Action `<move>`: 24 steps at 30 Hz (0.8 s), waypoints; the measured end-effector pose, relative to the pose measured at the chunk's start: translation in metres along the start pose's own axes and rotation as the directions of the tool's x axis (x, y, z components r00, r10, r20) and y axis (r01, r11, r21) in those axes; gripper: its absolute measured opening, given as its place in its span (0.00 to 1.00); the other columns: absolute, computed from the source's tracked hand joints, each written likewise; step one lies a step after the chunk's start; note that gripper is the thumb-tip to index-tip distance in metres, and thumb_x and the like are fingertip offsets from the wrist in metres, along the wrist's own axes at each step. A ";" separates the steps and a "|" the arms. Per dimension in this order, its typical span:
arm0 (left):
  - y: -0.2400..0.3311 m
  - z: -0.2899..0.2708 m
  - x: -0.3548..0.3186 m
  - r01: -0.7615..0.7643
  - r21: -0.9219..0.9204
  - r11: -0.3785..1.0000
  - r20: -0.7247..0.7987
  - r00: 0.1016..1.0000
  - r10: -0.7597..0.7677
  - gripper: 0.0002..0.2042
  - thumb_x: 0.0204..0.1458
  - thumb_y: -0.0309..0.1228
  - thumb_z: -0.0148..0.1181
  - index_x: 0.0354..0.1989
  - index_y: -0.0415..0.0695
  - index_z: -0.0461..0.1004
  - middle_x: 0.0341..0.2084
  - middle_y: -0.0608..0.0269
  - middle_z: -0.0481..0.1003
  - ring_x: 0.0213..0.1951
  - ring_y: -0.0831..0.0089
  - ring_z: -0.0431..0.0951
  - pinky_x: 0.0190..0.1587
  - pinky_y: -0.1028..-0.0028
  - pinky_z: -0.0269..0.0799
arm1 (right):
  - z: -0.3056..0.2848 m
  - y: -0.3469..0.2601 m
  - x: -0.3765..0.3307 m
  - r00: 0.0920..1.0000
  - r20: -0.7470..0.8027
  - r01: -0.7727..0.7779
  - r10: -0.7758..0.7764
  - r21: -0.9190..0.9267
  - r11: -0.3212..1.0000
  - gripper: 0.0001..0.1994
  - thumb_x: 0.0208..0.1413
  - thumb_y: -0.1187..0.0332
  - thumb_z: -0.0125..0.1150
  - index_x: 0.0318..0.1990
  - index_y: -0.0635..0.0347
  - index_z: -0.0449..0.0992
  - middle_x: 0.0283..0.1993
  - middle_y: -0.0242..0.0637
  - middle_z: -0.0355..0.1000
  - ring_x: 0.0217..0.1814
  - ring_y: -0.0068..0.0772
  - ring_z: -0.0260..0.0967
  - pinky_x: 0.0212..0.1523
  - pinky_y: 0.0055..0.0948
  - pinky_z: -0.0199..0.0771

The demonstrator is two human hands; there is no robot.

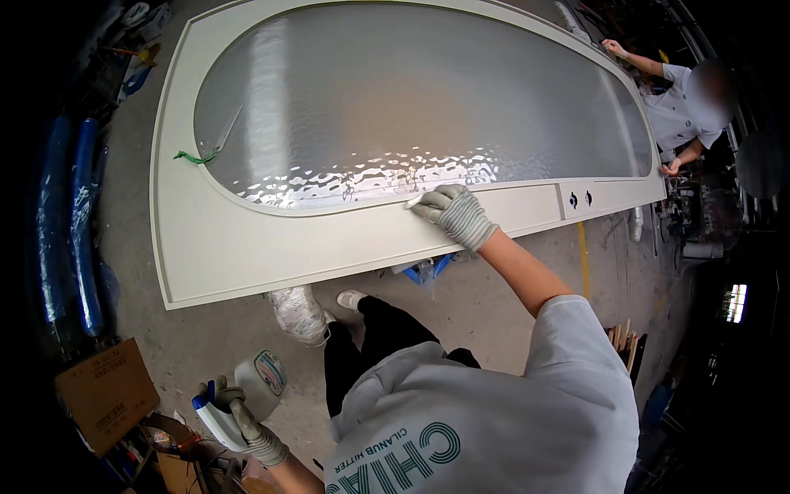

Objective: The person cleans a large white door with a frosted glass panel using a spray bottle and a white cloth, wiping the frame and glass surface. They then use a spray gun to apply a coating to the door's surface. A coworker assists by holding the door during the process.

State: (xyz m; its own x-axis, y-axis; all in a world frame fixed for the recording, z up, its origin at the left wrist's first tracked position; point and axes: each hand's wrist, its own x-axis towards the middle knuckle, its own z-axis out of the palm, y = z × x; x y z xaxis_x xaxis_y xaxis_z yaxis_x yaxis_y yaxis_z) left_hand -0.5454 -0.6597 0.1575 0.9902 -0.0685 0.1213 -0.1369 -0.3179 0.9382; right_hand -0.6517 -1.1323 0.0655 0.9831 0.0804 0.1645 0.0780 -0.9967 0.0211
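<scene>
A cream door panel (222,247) lies across the upper view, with a large rounded pane of rippled glass (395,90) set in it. My right hand (457,216), in a grey striped glove, rests on the frame along the near edge of the glass. Its fingers are closed on a small white piece (414,201), perhaps a pad or folded cloth; the kind is not clear. Down at the lower left, away from the panel, my gloved left hand (251,428) grips a spray bottle (257,393) with a translucent body and a white and blue trigger head.
A green tie (194,157) and a thin strip lie at the panel's left. Plastic-wrapped supports (298,317) stand beneath it. Another person (679,107) is at its far right end. Blue wrapped rolls (82,222) and a cardboard box (107,395) stand on the left.
</scene>
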 end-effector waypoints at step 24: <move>0.075 0.093 0.012 -0.227 -0.103 0.968 0.137 0.961 0.240 0.26 0.51 0.37 0.55 0.51 0.28 0.60 0.19 0.59 0.68 0.25 0.72 0.67 0.50 0.62 0.64 | 0.053 -0.158 0.174 0.992 -0.032 -0.102 0.123 0.384 0.918 0.11 0.53 0.68 0.48 0.40 0.61 0.74 0.40 0.41 0.71 0.45 0.41 0.69 0.45 0.38 0.72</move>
State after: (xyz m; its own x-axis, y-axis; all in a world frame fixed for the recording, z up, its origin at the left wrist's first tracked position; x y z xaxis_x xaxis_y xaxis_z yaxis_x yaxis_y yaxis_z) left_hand -0.5458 -0.7722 0.1996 0.9153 -0.2717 0.2974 -0.3550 -0.1950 0.9143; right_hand -0.4847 -0.9610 0.0389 0.9795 -0.0426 0.1969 0.0353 -0.9260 -0.3759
